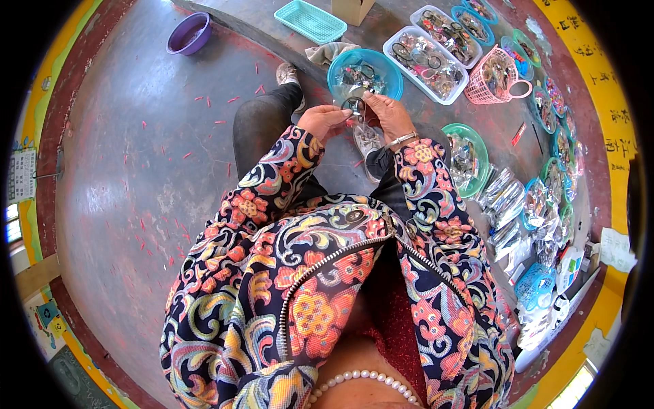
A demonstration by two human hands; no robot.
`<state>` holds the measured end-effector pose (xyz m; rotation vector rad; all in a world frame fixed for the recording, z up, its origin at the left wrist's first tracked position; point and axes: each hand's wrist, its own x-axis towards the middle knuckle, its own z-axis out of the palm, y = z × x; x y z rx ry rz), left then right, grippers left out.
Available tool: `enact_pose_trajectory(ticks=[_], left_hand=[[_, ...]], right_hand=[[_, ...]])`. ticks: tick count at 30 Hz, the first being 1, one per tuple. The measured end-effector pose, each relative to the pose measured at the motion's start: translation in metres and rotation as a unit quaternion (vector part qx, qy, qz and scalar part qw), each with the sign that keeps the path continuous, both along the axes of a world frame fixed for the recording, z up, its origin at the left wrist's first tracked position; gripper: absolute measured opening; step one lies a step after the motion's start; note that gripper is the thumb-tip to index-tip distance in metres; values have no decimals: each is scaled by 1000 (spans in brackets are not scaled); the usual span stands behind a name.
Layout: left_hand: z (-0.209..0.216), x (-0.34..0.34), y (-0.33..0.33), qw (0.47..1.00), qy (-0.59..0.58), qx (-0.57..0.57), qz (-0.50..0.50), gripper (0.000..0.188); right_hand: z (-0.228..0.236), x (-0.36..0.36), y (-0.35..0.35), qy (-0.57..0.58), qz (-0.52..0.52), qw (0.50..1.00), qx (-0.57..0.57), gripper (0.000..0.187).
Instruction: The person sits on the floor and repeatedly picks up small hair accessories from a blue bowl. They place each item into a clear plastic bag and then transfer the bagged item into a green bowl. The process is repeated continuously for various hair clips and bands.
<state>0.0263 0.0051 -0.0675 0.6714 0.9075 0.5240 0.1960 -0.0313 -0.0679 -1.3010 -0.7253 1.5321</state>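
Between my hands, over the near side of a blue plastic basin (pixel 391 70), is a small clear plastic bag (pixel 355 105) with a dark ring-shaped piece in it or against it. The fingers of my left hand (pixel 324 122) pinch its left side. My right hand (pixel 391 117), with a bangle at the wrist, is closed on its upper right edge. What exactly the dark ring is I cannot make out. Similar small bagged pieces lie in the basin.
White trays (pixel 424 65) of bagged trinkets, a pink basket (pixel 492 80) and a green basin (pixel 485 153) stand to the right. Packets (pixel 504 204) pile up further right. A purple basin (pixel 189 34) and a turquoise tray (pixel 310 21) are farther off. Red scraps dot the floor.
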Motion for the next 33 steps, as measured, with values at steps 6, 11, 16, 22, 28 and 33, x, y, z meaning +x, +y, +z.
enact_pose_trajectory(ticks=[6, 11, 16, 22, 28, 33], left_hand=[[-3, -2, 2, 999, 4, 45, 4, 11], [7, 1, -3, 999, 10, 31, -10, 13], [-7, -3, 2, 997, -10, 55, -56, 15], [6, 1, -3, 998, -6, 31, -50, 15], [-4, -1, -2, 998, -41, 31, -20, 14], [-8, -3, 1, 989, -13, 117, -89, 14]], right_hand=[[4, -4, -3, -49, 46, 997, 24, 10], [4, -3, -2, -22, 23, 999, 34, 9], [6, -5, -2, -31, 21, 999, 34, 11], [4, -1, -2, -21, -32, 999, 29, 14], [15, -7, -3, -8, -88, 996, 17, 16], [9, 0, -1, 45, -91, 995, 23, 17]])
